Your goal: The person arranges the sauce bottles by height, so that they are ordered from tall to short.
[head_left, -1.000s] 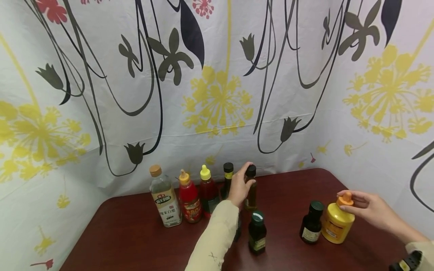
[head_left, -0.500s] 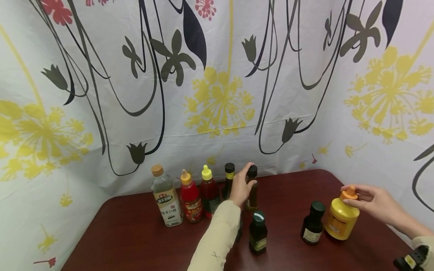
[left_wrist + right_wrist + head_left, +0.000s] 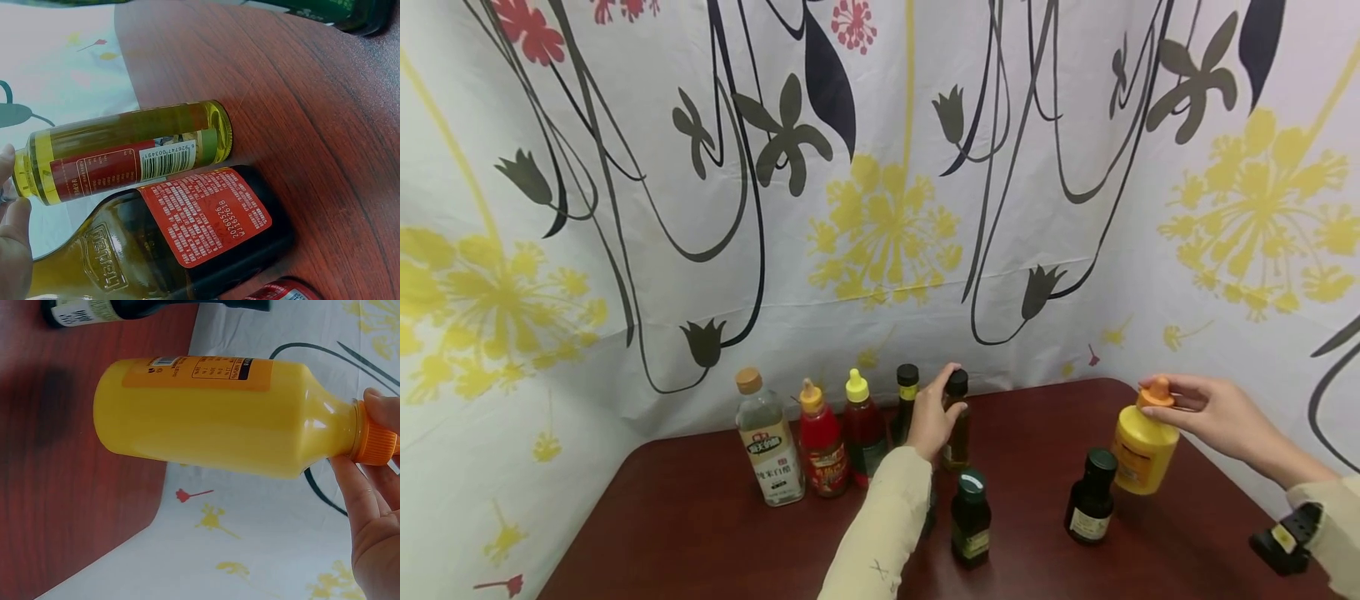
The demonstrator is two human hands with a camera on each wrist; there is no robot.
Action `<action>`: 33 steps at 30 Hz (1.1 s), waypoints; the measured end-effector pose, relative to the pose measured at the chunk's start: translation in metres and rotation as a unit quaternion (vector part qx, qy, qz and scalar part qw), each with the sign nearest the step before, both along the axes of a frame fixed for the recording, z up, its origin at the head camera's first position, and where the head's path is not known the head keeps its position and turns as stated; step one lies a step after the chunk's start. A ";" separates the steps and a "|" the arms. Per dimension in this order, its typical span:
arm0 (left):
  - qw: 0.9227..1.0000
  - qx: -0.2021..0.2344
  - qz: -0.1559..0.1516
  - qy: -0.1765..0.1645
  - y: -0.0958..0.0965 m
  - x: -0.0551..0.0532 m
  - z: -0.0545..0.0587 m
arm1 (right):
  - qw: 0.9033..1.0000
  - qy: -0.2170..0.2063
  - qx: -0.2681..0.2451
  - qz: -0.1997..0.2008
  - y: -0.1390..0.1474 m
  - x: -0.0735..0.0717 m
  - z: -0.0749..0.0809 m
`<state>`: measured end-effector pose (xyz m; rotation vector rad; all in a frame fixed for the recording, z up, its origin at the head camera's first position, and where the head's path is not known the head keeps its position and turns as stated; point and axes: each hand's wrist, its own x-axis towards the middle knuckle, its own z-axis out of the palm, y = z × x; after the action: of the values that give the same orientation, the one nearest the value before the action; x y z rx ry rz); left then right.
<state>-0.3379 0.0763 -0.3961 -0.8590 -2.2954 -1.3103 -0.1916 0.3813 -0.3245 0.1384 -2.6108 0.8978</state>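
From the head view, the left hand reached forward, pinching a slim, black-capped glass bottle near its top, while the right hand curled round an orange ridged cap, holding a yellow plastic bottle clear of the red-brown table! The left wrist view added the slim bottle's red label; the right wrist view, the yellow one's barcode.

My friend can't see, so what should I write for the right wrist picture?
A right hand holds a yellow squeeze bottle by its orange cap. Around it are a dark bottle, a reddish-brown table and a white flower-print cloth.
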 end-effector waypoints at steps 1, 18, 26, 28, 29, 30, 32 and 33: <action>1.000 0.000 0.001 -0.001 0.000 0.000 0.000 | 1.000 0.005 -0.001 0.004 -0.002 -0.003 0.001; 1.000 0.001 0.004 -0.014 0.000 0.002 0.001 | 0.998 -0.004 -0.050 0.046 -0.045 -0.053 0.019; 1.000 0.006 0.004 -0.011 0.001 0.003 0.000 | 0.997 0.006 -0.061 0.049 -0.062 -0.072 0.013; 1.000 0.006 0.005 -0.014 0.000 0.003 0.001 | 0.997 0.004 -0.065 0.052 -0.067 -0.076 0.011; 1.000 0.006 0.005 -0.016 0.000 0.004 0.001 | 0.996 0.002 -0.069 0.054 -0.070 -0.079 0.010; 1.000 0.006 0.006 -0.018 0.000 0.004 0.001 | 0.996 0.001 -0.073 0.057 -0.072 -0.081 0.009; 1.000 0.005 0.007 -0.019 -0.001 0.005 0.002 | 0.995 0.000 -0.078 0.055 -0.077 -0.085 0.008; 1.000 0.005 0.006 -0.020 -0.001 0.005 0.002 | 0.996 0.002 -0.077 0.054 -0.079 -0.087 0.007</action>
<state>-0.3326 0.0755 -0.3939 -0.8213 -2.3193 -1.3441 -0.2786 0.3021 -0.3171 0.2407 -2.5387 1.1292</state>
